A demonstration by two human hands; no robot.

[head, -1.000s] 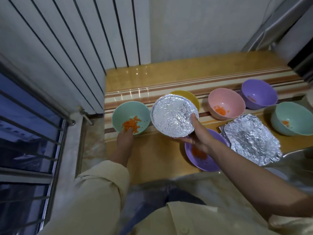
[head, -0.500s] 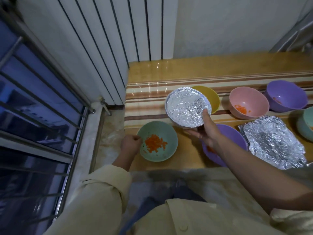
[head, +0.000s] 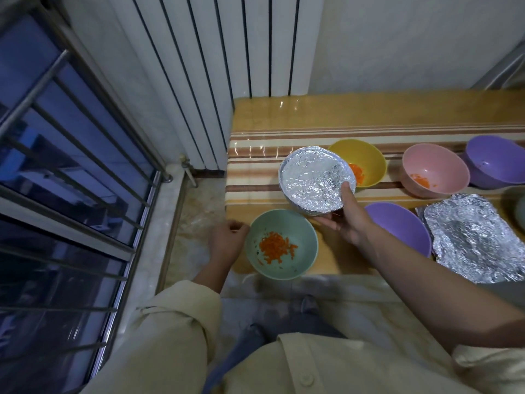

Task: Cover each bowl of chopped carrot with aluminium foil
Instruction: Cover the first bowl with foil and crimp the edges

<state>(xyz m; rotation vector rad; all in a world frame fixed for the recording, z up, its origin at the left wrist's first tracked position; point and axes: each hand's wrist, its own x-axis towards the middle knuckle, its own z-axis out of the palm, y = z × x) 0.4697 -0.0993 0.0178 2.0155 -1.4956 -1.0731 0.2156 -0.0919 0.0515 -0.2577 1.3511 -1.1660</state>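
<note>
My right hand (head: 345, 220) grips a foil-covered bowl (head: 314, 180) from below, thumb on its rim, and holds it above the counter. My left hand (head: 227, 243) holds the left rim of a green bowl (head: 284, 268) of chopped carrot at the counter's front left corner. A yellow bowl (head: 366, 160) with carrot sits behind the covered one. A pink bowl (head: 434, 169) with carrot stands to the right. A crumpled sheet of aluminium foil (head: 474, 240) lies at the right. A purple bowl (head: 403, 223) sits partly hidden under my right wrist.
A second purple bowl (head: 497, 160) stands at the far right, and another bowl's edge (head: 521, 209) shows at the frame border. The striped counter (head: 255, 155) ends at its left edge above a tiled ledge. A white radiator (head: 227, 52) and a barred window (head: 56, 166) stand left.
My left hand has pulled the green bowl from the counter's middle row toward the front left corner. My right hand still holds the foil-covered bowl aloft.
</note>
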